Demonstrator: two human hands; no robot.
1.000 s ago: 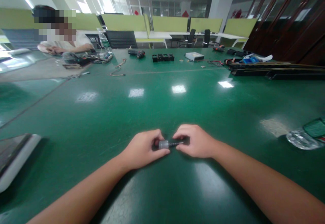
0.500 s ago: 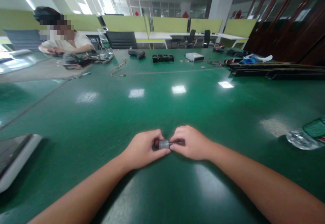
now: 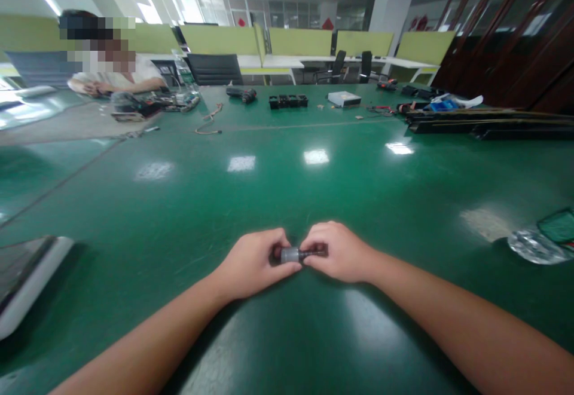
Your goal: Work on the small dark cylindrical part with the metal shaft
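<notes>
My left hand (image 3: 252,265) is closed around a small grey metal cylinder (image 3: 290,255), which lies roughly level between thumb and fingers. From the cylinder's right end, a thin dark shaft (image 3: 320,251) points toward my right hand (image 3: 344,254). My right thumb and fingers are closed on this shaft close to the cylinder. Both hands are low over the green table (image 3: 287,198), near the middle of the view. The cylinder's left end is hidden in my left palm, and its exact kind is too small to make out.
At left lies a white-edged flat device (image 3: 45,281); at right, a clear plastic bottle (image 3: 538,245). Along the far side are a power drill (image 3: 242,95), a black block (image 3: 288,102), a white box (image 3: 344,100) and dark bars (image 3: 488,123). Another person (image 3: 119,78) sits far left.
My right thumb and fingers have shifted very slightly to the right, and a bit more of the dark shaft shows. My left hand and the cylinder look unmoved.
</notes>
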